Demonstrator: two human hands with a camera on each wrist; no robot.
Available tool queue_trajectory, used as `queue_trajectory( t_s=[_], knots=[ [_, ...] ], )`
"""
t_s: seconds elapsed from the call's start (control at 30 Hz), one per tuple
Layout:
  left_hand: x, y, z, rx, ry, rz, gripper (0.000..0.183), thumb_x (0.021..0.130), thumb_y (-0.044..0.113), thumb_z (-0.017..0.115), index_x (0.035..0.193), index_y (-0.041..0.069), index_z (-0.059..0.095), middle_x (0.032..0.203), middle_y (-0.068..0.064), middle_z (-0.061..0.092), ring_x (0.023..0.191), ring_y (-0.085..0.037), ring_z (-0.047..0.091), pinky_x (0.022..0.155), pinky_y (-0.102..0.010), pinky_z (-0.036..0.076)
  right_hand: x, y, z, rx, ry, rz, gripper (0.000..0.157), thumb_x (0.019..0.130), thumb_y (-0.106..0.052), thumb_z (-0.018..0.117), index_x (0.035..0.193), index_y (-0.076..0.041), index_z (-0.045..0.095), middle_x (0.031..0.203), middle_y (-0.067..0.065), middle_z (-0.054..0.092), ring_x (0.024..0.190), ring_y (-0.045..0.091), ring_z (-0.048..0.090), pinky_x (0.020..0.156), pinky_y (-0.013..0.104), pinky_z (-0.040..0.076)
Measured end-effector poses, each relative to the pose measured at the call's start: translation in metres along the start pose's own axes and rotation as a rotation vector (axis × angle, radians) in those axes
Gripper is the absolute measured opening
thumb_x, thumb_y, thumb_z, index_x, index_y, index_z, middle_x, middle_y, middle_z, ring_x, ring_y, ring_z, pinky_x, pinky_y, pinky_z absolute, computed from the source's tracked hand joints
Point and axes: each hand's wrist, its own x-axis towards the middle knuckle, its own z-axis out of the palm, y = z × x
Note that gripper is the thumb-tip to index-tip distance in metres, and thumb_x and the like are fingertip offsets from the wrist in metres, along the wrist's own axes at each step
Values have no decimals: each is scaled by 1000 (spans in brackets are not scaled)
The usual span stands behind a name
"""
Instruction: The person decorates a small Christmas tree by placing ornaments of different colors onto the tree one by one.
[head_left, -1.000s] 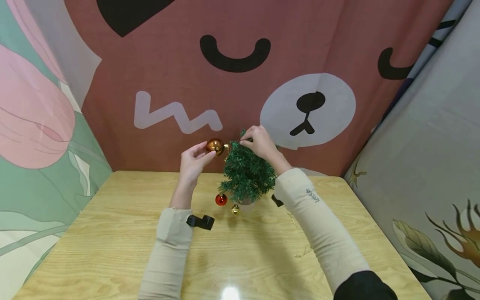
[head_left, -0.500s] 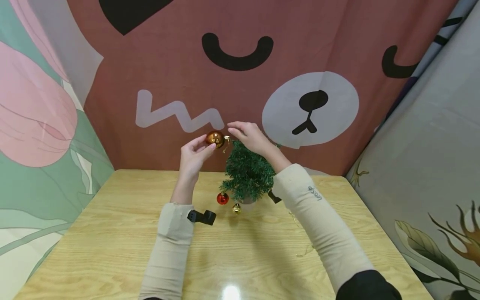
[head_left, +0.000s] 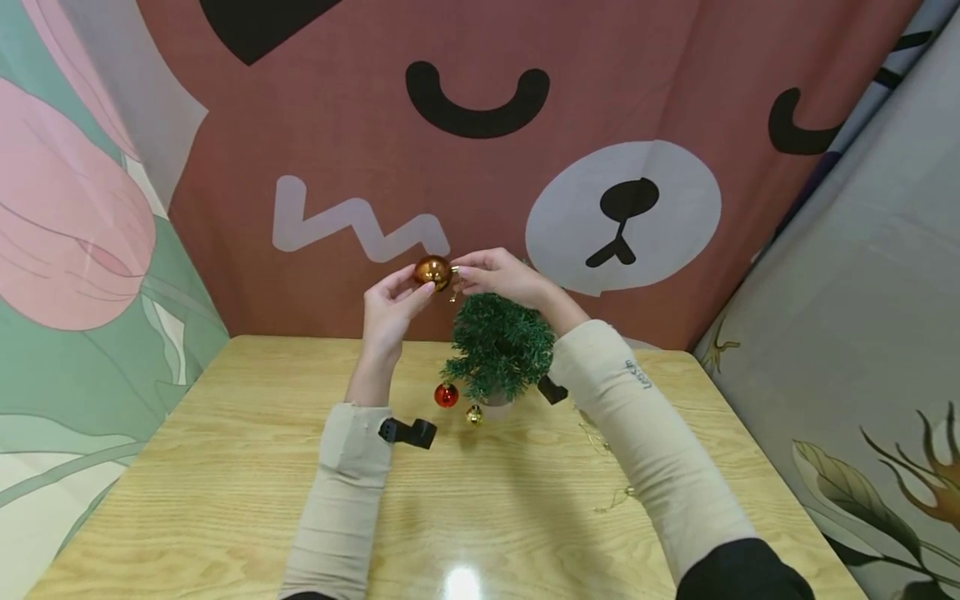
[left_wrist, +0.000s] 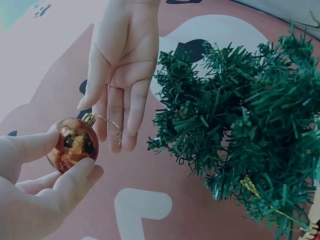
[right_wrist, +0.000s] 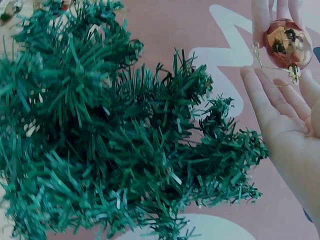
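Dark lettering [head_left: 638, 374] showing on your right sleeve [head_left: 651, 454]
You are wearing it near the cuff [head_left: 587, 357], but it is appearing too small and blurred for you to be reading any word.

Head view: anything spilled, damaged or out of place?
Nothing looks spilled or damaged. Mildly odd: gold cords lie on the wood-grain tabletop beside the right sleeve, away from the Christmas tree; whatever they're tied to is hidden.
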Motion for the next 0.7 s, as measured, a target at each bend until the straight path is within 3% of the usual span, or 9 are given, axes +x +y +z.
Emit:
queue_trajectory(
  t_s=[0.2,0.4,0.53,0.7],
  knots=[
    [-1,-1,0,1,9,-13,44,84,-2,57,126,-9,44,115,-22,48,89,-14,58,81,-27,46,0,0,4,117,-17,56,32,93,-4,45,122,11,45,109,22,57,96,27,58,87,44,42],
    [0,-1,-1,-12,28,-5,43,83,-4,58,125,-8,45,114,-21,49,91,-17,57,79,-26,47,-1,-2,3,69,70,53,31,89,-4,53,118,9,51,89,16,63,82,32,59,78,48,45],
    [0,-1,-2,-14,38,-2,44,83,-4,58,125,-8,46,115,-21,49,93,-18,57,79,-26,47,-2,-2,0,40,154,69,32,87,-5,56,117,6,53,81,12,63,77,36,57,70,45,48],
    [0,-1,-3,-11,61,-3,44,82,-5,60,124,-7,47,114,-19,50,92,-15,56,78,-23,47,-2,2,-5,60,203,76,28,88,-4,55,114,6,54,75,10,61,61,21,55,55,31,49]
  ],
)
